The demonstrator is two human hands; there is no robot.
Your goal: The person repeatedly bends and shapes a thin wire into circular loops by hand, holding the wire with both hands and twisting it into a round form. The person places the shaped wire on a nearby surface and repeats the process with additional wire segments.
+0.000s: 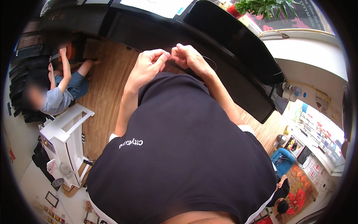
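My left hand (147,65) and my right hand (189,58) are raised close together in front of my chest, above my black shirt. Both pinch a thin dark wire (209,59) between thumb and fingers. The wire loops out to the right of my right hand in a small arc. The fingertips of the two hands nearly touch at the pinch point.
A long black piano (231,48) runs diagonally behind my hands. On the wooden floor (108,86) at left a person (59,91) sits by a white stand (65,130). A potted green plant (263,7) stands at the top right.
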